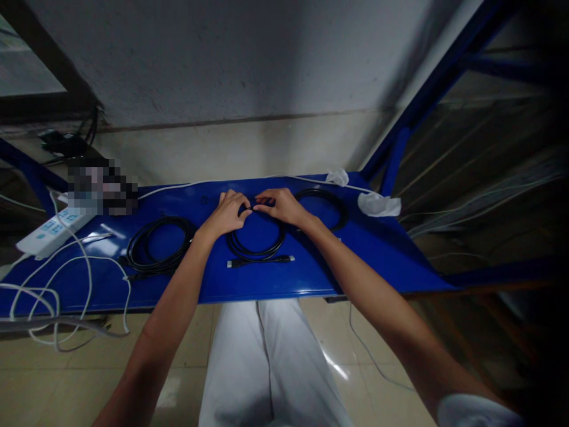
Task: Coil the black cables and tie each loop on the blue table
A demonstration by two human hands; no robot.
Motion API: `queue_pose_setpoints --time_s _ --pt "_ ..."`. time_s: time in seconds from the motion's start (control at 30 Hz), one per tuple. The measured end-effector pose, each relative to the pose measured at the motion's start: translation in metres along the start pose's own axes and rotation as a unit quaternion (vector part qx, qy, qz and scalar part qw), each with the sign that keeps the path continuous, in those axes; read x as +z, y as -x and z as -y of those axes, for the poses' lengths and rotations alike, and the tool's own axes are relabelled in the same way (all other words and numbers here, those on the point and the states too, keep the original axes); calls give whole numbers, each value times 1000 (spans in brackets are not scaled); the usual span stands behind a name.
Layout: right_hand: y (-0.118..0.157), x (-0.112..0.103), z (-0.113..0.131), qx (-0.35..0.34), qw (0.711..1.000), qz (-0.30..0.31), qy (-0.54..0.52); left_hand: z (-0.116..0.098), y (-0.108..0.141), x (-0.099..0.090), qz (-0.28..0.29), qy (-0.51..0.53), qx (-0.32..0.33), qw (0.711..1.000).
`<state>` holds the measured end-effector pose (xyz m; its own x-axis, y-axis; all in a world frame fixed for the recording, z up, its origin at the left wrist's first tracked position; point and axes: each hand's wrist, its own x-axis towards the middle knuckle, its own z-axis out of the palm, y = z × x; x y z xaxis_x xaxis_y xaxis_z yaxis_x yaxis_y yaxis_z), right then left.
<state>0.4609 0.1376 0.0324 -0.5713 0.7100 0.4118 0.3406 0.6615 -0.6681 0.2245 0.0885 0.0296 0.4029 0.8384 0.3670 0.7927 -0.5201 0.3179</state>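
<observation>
One blue table stands against a pale wall.

Both bare forearms reach forward from the lower corners and angle inward. The bare left hand and the bare right hand come close together, thumb sides facing. The left hand arches over, knuckles up, its fingers bent and its thumb angled towards the right hand. The right hand mirrors it — palm side down, fingers curved leftward, thumb extended below them. Whether either thumb touches its fingertips is too small to tell.
</observation>
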Motion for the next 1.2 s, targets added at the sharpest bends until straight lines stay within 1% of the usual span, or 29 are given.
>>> queue_pose_setpoints --time_s 0.17,0.3,0.37,0.53,0.7,0.8,0.97,1.1,1.2 --pt "0 1 2 6 1000 -6 -29 -5 -2 -2 -9 31 4 999" --pt "0 0 1 21 999 12 -45 -10 -1 -4 -23 94 12 995" --pt "-1 -1 -2 20 998 23 -55 -11 -1 -5 -29 109 23 993" --pt "-3 -2 -7 21 993 32 -108 -12 -2 -5 -43 107 32 993" --pt "-3 -1 -7 64 973 49 -214 -14 -2 -4 -49 101 29 993" --pt "-3 0 -8 69 966 49 -245 -15 -2 -6 -57 94 37 993" --pt "-3 3 -11 75 961 57 -260 -17 -3 -7 -64 91 61 992" --pt "-4 3 -13 75 963 64 -250 -19 -2 -7 -73 98 73 990" --pt "-4 3 -13 70 967 69 -236 -21 -2 -7 -91 106 86 986"
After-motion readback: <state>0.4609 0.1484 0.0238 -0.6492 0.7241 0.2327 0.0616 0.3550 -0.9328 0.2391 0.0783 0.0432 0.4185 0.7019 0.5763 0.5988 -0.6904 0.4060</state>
